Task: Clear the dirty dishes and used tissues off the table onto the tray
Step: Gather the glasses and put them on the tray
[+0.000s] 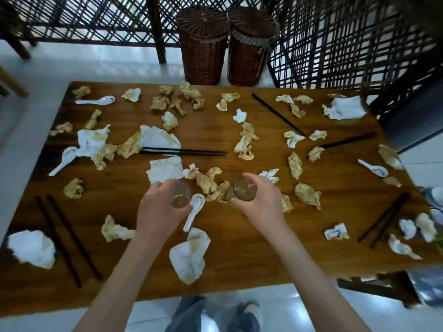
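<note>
My left hand (pixel 159 207) grips a small clear glass (pixel 180 198) over the middle of the wooden table (pixel 251 248). My right hand (pixel 260 200) grips a second, larger clear glass (pixel 242 193) beside it. A white ceramic spoon (pixel 194 210) lies on the table just below the left glass. Several crumpled, stained tissues litter the table, among them a large one (pixel 190 255) near the front edge and another (pixel 344 108) at the far right corner. Several pairs of dark chopsticks lie about, one (pixel 184 152) in the middle. White spoons lie at the far left (pixel 96 101), left (pixel 63 160) and right (pixel 374 168).
Two wicker baskets (pixel 203 44) stand on the floor behind the table, before dark lattice screens. At the right edge, partly cut off, white dishes (pixel 435 197) sit on something grey. A dark bench (pixel 378 287) stands below the table's right front corner. My legs are at the bottom.
</note>
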